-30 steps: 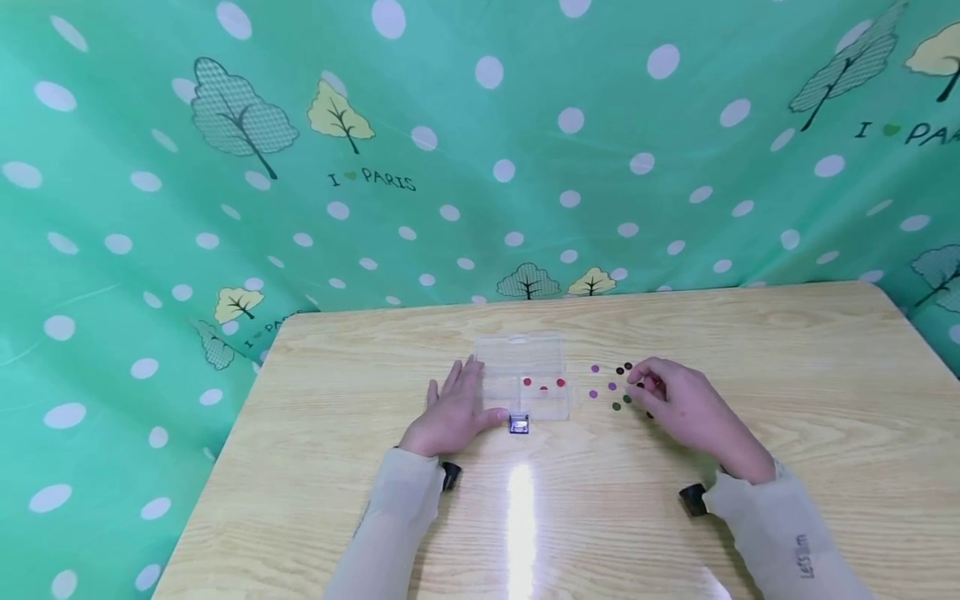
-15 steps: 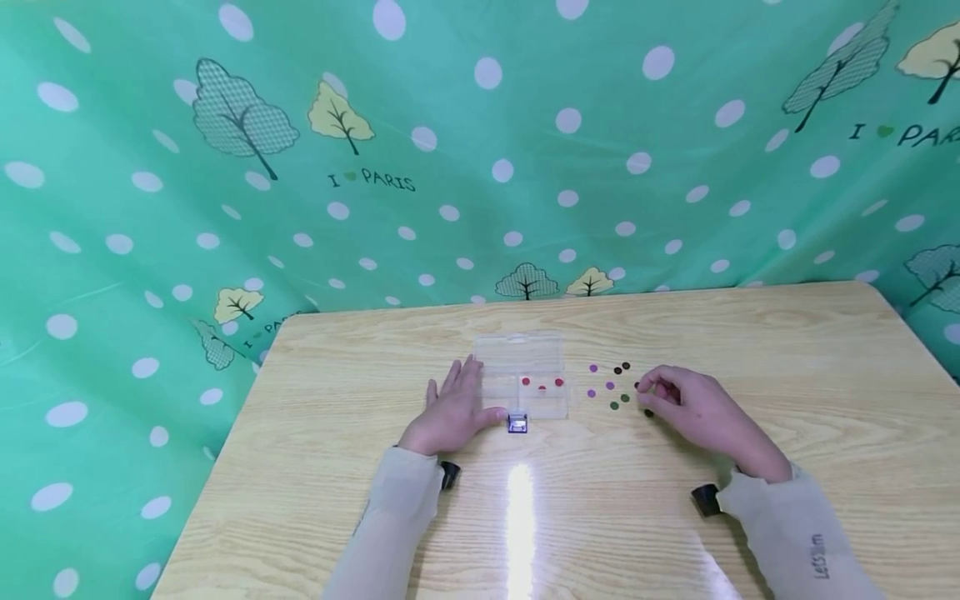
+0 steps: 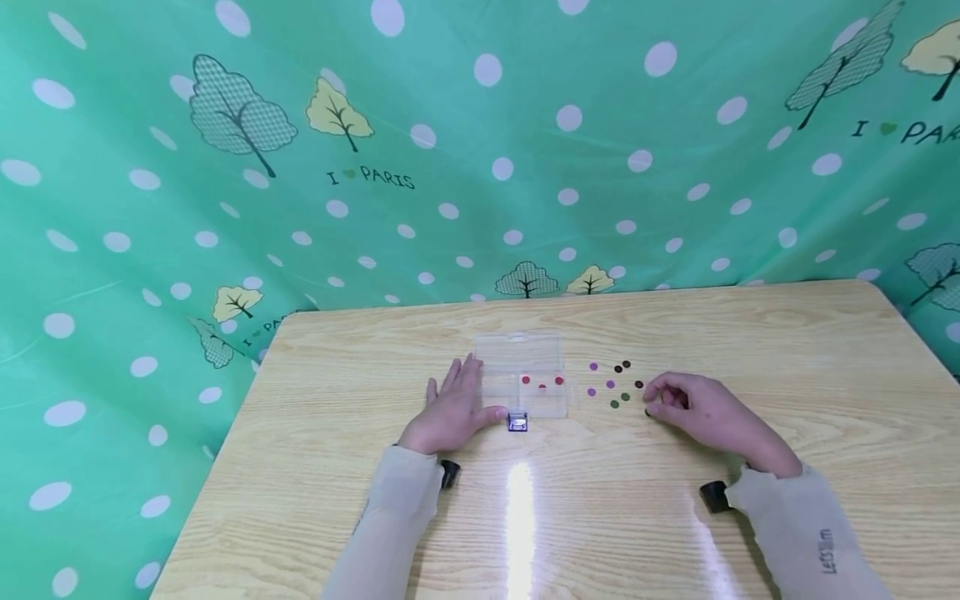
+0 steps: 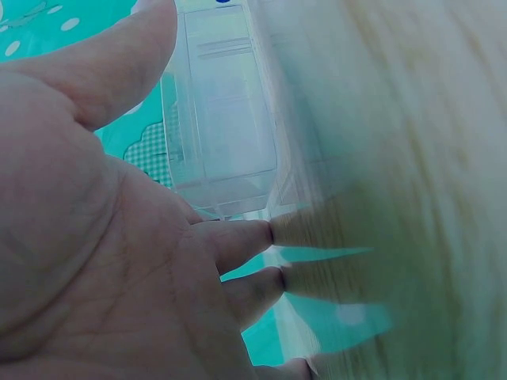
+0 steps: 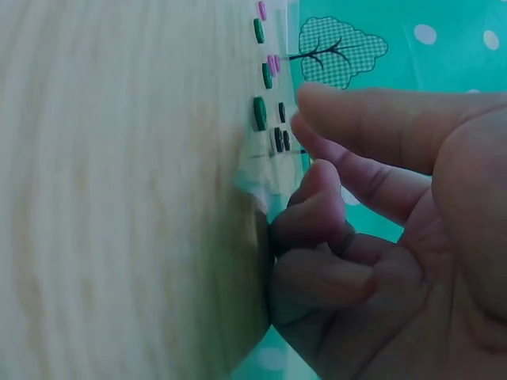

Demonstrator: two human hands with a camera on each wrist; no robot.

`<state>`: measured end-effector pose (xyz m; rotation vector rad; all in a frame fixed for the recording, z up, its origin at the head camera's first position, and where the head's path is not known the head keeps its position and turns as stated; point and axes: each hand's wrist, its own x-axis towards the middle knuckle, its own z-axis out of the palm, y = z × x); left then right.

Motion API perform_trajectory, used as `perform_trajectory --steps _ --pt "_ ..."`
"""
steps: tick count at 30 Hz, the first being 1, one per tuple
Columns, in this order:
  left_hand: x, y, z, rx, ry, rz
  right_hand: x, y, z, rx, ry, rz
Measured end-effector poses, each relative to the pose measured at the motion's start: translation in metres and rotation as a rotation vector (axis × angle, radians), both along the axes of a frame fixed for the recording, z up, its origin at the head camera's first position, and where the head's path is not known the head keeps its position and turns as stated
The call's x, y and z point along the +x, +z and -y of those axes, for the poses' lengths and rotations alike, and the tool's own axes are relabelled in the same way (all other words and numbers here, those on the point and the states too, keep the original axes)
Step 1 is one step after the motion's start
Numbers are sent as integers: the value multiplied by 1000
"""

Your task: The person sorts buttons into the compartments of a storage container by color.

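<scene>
The right hand [image 3: 693,408], right of centre in the head view, has its thumb and forefinger held slightly apart with no disc visible between them; the other fingers are curled. Its fingertips are just beside, perhaps touching, the nearest green disc [image 3: 648,412]; whether they touch cannot be told. Left of the hand, the other two green discs [image 3: 626,397], three dark discs [image 3: 639,384] and three purple discs [image 3: 592,392] lie scattered on the table [image 3: 600,517].

Nearer the middle of the frame stands a clear plastic box [image 3: 543,407], with red discs [image 3: 526,380] in its right part. At its left side the left hand [image 3: 450,417] lies with fingers straight and gripping nothing, thumb tip close to a small blue-edged piece [image 3: 517,422] at the box's near edge.

The step in hand looks like picking out discs to load into the box, reds apparently in first. The next move probably calls for a careful pinch on one thin disc, without nudging its neighbours.
</scene>
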<state>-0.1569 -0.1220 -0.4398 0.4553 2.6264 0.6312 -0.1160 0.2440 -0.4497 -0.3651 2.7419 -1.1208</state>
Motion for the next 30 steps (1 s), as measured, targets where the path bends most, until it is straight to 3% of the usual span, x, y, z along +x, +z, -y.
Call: perform_trajectory --steps 6,30 --pt "0 0 0 10 8 3 0 1 -3 -14 14 62" --pt "0 0 1 24 14 10 -2 -2 -4 -24 9 84"
